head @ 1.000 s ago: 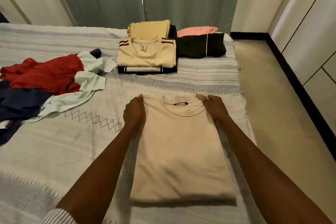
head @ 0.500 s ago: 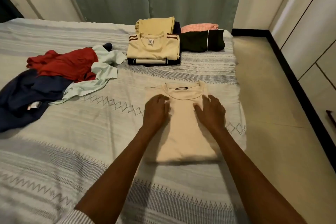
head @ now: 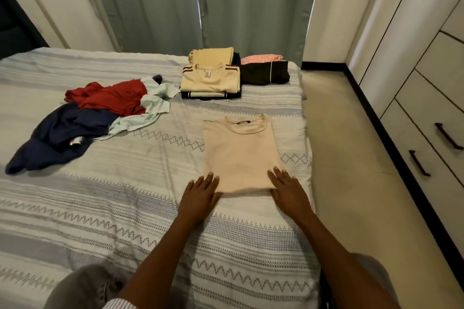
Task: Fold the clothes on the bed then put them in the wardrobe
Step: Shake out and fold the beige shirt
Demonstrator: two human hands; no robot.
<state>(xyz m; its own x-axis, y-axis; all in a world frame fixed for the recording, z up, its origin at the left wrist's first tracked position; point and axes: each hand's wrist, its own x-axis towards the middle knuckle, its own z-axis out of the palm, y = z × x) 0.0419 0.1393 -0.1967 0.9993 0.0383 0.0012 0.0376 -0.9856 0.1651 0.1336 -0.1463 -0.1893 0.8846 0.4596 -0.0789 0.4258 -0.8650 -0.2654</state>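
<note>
Beige cotton lies flat nearest the person: a folded T-shirt (head: 239,150) on the striped bed (head: 100,208), toward its right side. Both hands are spread with straight fingers and grip nothing — the left hand (head: 199,195) rests at the shirt's near left corner, the right hand (head: 288,190) at its near right corner, fingertips on the cloth. The shirt forms a tidy rectangle whose long axis runs away from the person, with the neckline at the far end and the folded hem under the hands. This piece looks as good as finished; pressing it smooth seems to be the step in hand.

Farther off to the left sits the unfolded heap (head: 88,118) — a navy garment, a red one and a pale mint one tangled together, all yet to be folded. Beyond the beige shirt, at the far edge of the bed, stand the folded stacks (head: 211,80): a cream shirt with dark shoulder stripes on top, a yellowish piece behind it, and just beside them a dark folded garment (head: 265,74) with a pink one behind.

Judged so, folding is more than half done, while carrying anything to the wardrobe (head: 426,98) on the right has not begun.
</note>
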